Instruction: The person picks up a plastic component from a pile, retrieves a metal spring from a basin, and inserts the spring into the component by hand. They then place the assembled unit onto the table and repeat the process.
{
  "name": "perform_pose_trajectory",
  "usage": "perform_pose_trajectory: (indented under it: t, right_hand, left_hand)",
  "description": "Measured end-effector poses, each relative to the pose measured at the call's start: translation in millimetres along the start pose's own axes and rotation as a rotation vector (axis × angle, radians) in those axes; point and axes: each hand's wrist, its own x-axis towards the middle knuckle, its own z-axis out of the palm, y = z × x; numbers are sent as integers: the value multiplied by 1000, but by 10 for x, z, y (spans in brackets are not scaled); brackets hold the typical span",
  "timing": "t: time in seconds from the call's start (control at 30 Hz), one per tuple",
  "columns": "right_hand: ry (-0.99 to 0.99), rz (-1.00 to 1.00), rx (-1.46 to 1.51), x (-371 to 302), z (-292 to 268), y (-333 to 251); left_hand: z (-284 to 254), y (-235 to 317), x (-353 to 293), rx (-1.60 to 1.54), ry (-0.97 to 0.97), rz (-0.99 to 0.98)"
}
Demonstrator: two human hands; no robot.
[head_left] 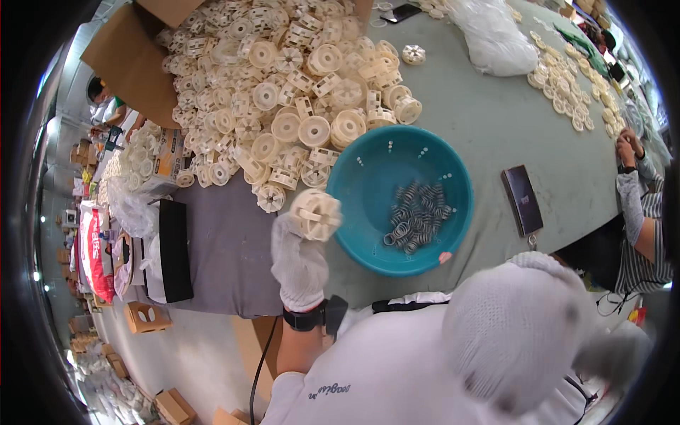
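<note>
My left hand [301, 265], in a white knitted glove, is closed on a cream plastic wheel-shaped part [315, 214] with slots round its rim. It hovers just left of a teal plastic basin [446, 152]. Inside the basin lies a small heap of metal coil springs [418, 216]. Very large and blurred, my gloved right hand [517, 333] is raised close to the camera at the lower right. Its fingers are too smeared to read. Beyond my left hand, a big pile of similar cream wheel parts [285, 127] spreads from a tipped cardboard box [138, 60].
A dark phone [522, 200] lies right of the basin, and another phone [401, 14] at the far edge. A clear plastic bag [492, 39] and scattered cream rings [567, 88] occupy the far right. Another person's forearm [630, 191] rests at the right edge. One loose wheel part [414, 54] sits alone.
</note>
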Motion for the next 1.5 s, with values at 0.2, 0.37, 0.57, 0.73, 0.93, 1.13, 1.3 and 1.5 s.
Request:
perform_pose_trajectory:
  t: [0.2,0.37,0.57,0.73,0.93,1.13,1.3,1.5]
  right_hand:
    - [23,-541,-474,917,285,145]
    - [-72,-608,-658,993,224,711]
    - [-92,-725,-835,916,198,879]
    - [-15,-769,-928,905,225,960]
    - [-82,-550,-714,906,95,971]
    - [-119,-575,-699,967,81,953]
    - [-155,-710,-911,989,84,965]
    - [-135,-190,-303,1048,-22,945]
  left_hand:
    - [381,-46,-102,-415,-116,-521]
    - [440,-364,-204,174,-183,-389]
    - [439,-479,-313,569,-259,-228]
    - [555,-512,-279,662,-135,-261]
    - [554,-551,-271,677,-209,-243]
    - [453,-612,-213,638,-184,-391]
    - [562,-502,-122,587,-174,-467]
    - [494,-466,-101,239,-368,-592]
